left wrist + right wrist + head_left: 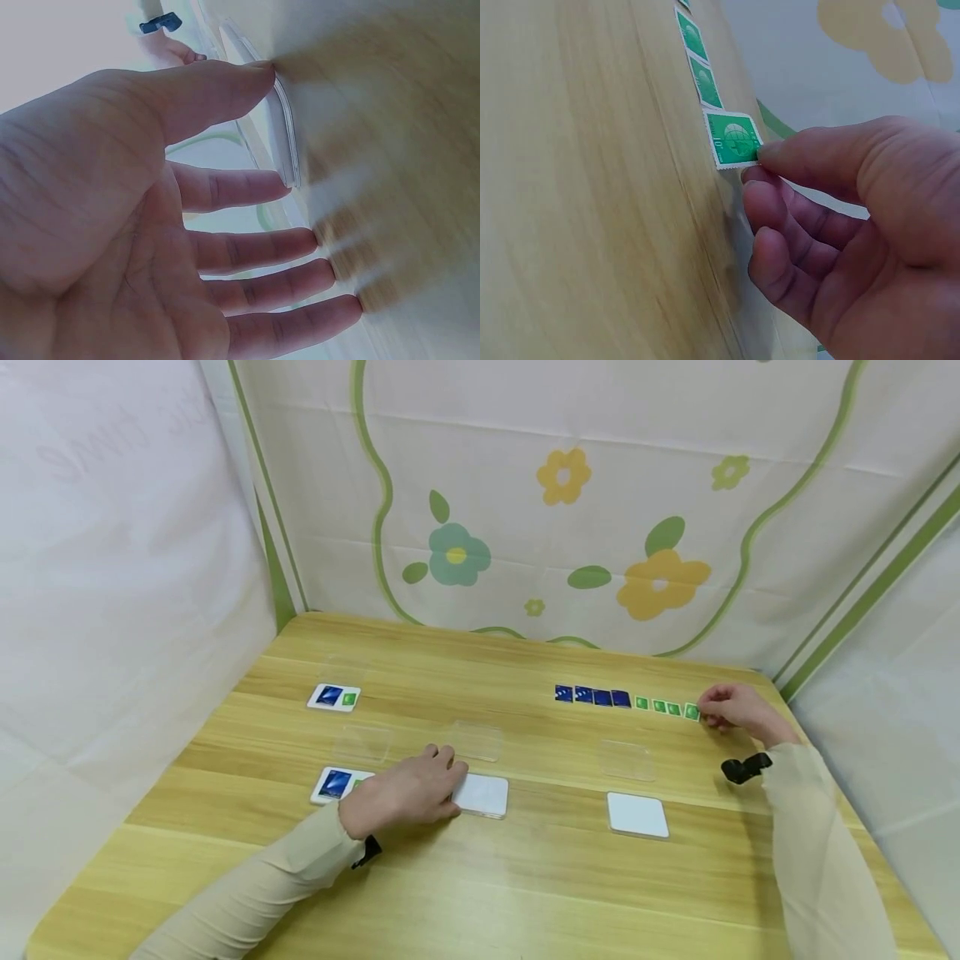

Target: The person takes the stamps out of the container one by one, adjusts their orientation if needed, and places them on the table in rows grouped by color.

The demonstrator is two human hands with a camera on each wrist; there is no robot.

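Apparent pick-up step: your left hand (411,789), fingers extended, touches the case (483,796); right of it, your right hand (737,708) pinches a stamp (733,139). Lift gently.

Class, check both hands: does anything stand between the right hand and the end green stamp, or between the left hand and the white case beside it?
Nothing visible does. The right hand pinches the end green stamp, and the left hand touches the white case.
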